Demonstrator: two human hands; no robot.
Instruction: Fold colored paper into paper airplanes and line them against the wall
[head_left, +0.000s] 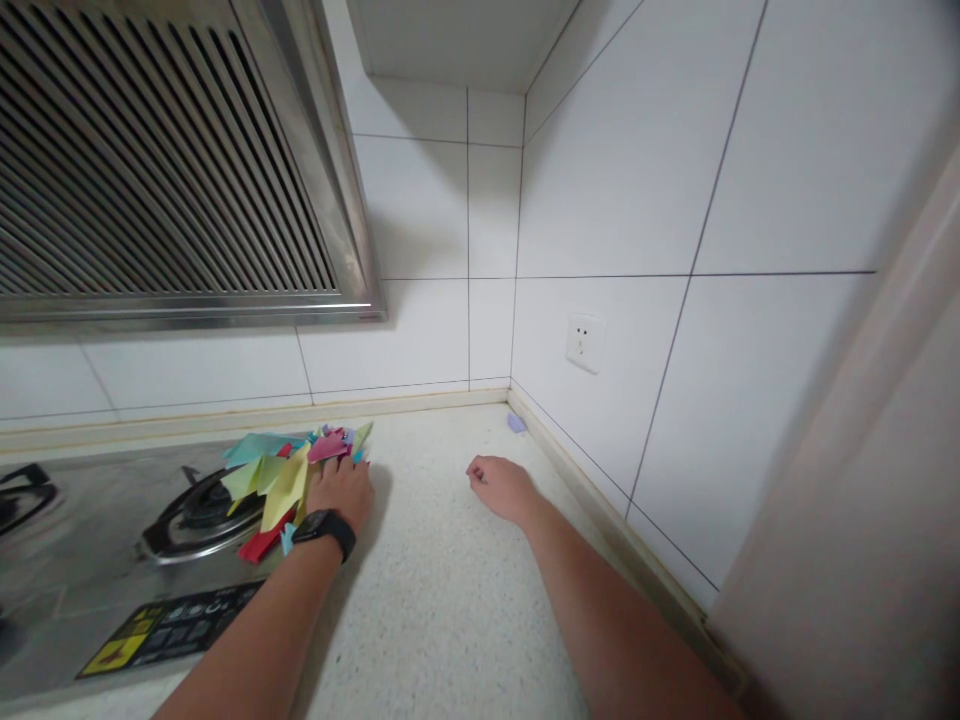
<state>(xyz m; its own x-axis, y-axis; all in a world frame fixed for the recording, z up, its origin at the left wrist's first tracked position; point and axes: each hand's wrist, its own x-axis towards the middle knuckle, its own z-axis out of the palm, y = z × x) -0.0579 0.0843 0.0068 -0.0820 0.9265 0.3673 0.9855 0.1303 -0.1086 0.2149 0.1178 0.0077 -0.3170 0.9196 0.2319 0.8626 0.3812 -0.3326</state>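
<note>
A pile of colourful folded papers (286,487), in yellow, teal, pink and red, lies at the right edge of the gas stove and spills onto the counter. My left hand (342,488), with a black watch on its wrist, is curled over the right side of this pile. Its fingertips are partly hidden among the papers. My right hand (498,486) is held in a loose fist over the bare counter, and nothing shows in it. Beyond it, a small purple piece (516,422) lies in the back corner.
A steel gas stove (82,560) with burners takes up the left side. Above it hangs a slatted range hood (172,180). The speckled counter (435,620) runs to a tiled wall with a white socket (585,343). A pale blurred surface (862,500) stands at the right.
</note>
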